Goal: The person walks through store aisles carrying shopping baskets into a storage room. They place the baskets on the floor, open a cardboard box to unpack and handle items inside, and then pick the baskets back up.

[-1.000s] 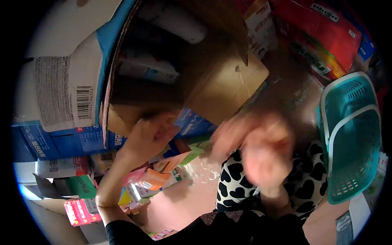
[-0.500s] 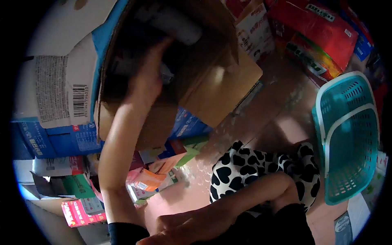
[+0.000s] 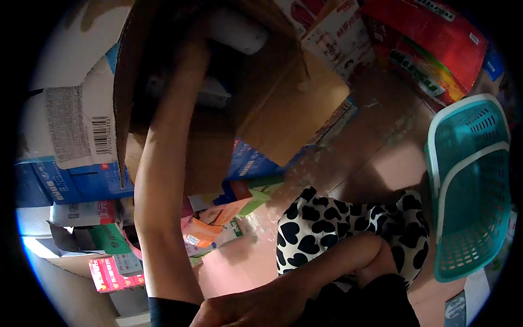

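Carton (image 3: 291, 117) shows barcode (image 3: 101, 135); left hand (image 3: 192, 50) inside.

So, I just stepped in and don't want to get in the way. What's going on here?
Someone is reaching deep into an open cardboard box with their left hand, beside a white cylindrical container. It's too dark inside to tell whether that hand holds anything. Their right hand is low and close to the body, with its fingers mostly out of view. A teal plastic basket sits off to the right, apart from both hands.
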Action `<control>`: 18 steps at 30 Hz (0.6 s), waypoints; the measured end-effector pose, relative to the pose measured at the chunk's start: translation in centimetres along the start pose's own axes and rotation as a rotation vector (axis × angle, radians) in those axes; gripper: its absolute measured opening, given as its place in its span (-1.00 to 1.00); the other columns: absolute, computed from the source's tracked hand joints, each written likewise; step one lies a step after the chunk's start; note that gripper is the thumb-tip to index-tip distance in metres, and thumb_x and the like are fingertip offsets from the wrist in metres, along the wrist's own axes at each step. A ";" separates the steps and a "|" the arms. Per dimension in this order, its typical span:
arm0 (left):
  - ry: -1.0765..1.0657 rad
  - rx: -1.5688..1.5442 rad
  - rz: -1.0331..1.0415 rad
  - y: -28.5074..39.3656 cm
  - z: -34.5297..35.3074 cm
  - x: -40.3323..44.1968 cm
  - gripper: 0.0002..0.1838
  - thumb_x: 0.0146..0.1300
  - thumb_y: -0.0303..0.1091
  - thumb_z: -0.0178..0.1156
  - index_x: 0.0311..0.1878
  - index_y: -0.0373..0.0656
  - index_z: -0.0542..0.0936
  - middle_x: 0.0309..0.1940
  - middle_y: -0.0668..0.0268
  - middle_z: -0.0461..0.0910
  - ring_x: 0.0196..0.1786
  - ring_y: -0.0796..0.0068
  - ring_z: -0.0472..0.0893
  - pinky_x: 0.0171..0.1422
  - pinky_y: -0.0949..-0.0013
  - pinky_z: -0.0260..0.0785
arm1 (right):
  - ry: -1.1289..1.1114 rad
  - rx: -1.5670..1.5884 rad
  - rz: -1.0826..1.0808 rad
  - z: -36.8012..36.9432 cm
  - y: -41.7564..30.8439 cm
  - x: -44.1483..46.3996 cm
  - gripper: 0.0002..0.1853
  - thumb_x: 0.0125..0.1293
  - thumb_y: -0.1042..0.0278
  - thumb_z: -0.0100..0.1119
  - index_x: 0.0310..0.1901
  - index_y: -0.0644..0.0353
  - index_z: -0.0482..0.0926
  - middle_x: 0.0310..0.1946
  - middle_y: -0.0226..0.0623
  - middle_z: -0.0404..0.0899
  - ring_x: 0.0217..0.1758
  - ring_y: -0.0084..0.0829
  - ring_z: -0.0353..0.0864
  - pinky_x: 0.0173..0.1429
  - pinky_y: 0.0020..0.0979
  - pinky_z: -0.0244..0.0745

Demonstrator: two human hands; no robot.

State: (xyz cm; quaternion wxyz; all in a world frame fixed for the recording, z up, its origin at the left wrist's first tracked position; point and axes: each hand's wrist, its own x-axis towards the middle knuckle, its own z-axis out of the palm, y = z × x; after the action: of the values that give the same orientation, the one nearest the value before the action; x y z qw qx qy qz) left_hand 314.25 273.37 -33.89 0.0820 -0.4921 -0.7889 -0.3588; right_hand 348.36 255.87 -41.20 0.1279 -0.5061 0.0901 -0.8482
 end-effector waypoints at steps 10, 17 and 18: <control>-0.006 -0.249 -0.532 6.9 1.0 -3.7 -0.51 0.25 -0.16 0.16 0.25 -0.05 0.46 0.24 0.25 0.41 0.27 0.22 0.33 0.34 0.20 0.20 | -0.019 0.040 0.010 -0.5 -0.4 0.4 -0.73 0.32 0.28 0.03 -0.05 0.27 0.42 -0.16 -0.14 0.49 -0.16 -0.34 0.47 -0.06 -0.35 0.36; -0.026 -0.253 -0.382 3.7 0.5 -2.1 -0.37 0.11 -0.12 0.30 0.25 -0.09 0.42 0.21 0.20 0.42 0.24 0.23 0.36 0.30 0.18 0.23 | -0.025 0.031 0.004 -0.7 -1.3 0.5 -0.74 0.33 0.25 0.03 -0.07 0.25 0.43 -0.19 -0.16 0.48 -0.19 -0.37 0.46 -0.10 -0.37 0.35; -0.023 -0.246 -0.374 3.3 0.5 -1.9 -0.35 0.09 -0.12 0.32 0.25 -0.10 0.41 0.20 0.20 0.42 0.24 0.23 0.36 0.29 0.18 0.23 | -0.022 0.022 -0.002 -0.7 -1.5 0.4 -0.74 0.34 0.25 0.03 -0.08 0.25 0.43 -0.20 -0.16 0.48 -0.20 -0.37 0.46 -0.10 -0.38 0.35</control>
State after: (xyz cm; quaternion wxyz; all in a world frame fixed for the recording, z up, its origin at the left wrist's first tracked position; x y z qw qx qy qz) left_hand 318.05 273.19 -33.63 -0.0555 -0.3475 -0.8175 -0.4559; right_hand 347.41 257.14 -40.75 0.1335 -0.5139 0.0790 -0.8437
